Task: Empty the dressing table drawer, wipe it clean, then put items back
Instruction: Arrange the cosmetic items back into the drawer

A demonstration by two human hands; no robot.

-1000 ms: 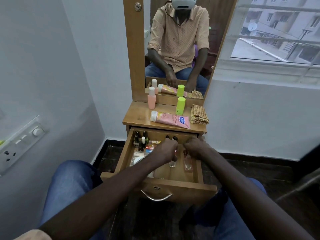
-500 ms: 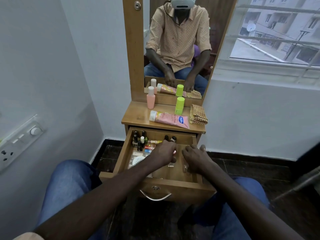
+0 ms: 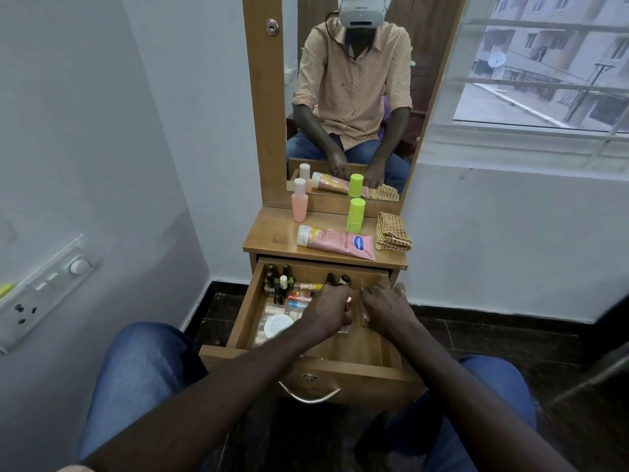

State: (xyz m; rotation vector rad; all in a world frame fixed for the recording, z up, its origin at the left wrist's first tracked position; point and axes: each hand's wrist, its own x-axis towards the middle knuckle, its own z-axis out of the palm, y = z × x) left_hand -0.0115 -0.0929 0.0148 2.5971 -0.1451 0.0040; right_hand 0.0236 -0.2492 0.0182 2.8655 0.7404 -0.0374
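Observation:
The wooden drawer of the dressing table is pulled out towards me. Several small bottles stand in its back left corner, and a round white jar lies among sachets in front of them. My left hand is inside the drawer, fingers curled around a small bottle with a red part. My right hand rests beside it, fingers reaching to the drawer's back right corner. A small clear bottle sits under its thumb; a grip is not visible.
On the table top stand a pink bottle and a green bottle, with a pink lotion tube and a folded checked cloth. The mirror is behind them, a wall socket panel at left, and my knees flank the drawer.
My right hand has come back from the drawer's rear right corner towards the middle. The left hand stayed nearly in place over the bottles. The camera has tilted slightly.

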